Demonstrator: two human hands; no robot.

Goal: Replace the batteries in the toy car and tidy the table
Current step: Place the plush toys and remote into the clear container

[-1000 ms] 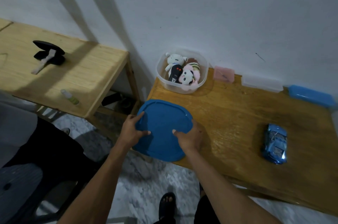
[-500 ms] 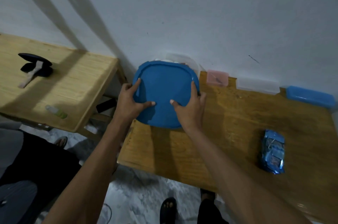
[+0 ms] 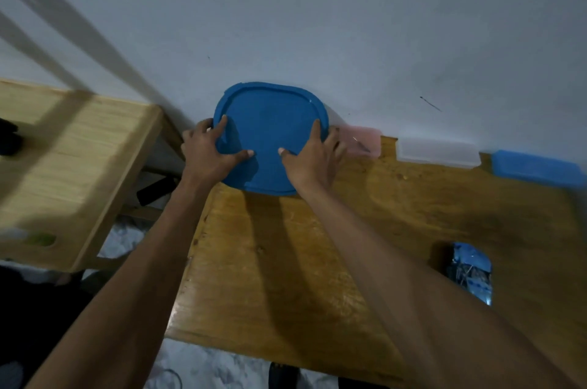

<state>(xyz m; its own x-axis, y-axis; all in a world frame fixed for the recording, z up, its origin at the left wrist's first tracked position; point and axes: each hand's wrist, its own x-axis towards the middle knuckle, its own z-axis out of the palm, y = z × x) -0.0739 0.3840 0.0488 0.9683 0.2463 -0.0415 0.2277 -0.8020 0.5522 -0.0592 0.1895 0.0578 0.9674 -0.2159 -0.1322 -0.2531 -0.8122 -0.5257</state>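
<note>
Blue lid (image 3: 270, 131) now over the hidden tub — both hands' grip on its edges.

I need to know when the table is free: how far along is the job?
Looks done: the car lies alone on the table; whether its batteries are new cannot be told. In hand: both hands, left and right, hold the blue lid by the wall. Left: three small boxes.

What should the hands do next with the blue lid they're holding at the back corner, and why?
Probably press the blue lid down evenly. The left hand and right hand hold its opposite edges with thumbs on top. It hides whatever is beneath, so whether it has seated cannot be told.
</note>
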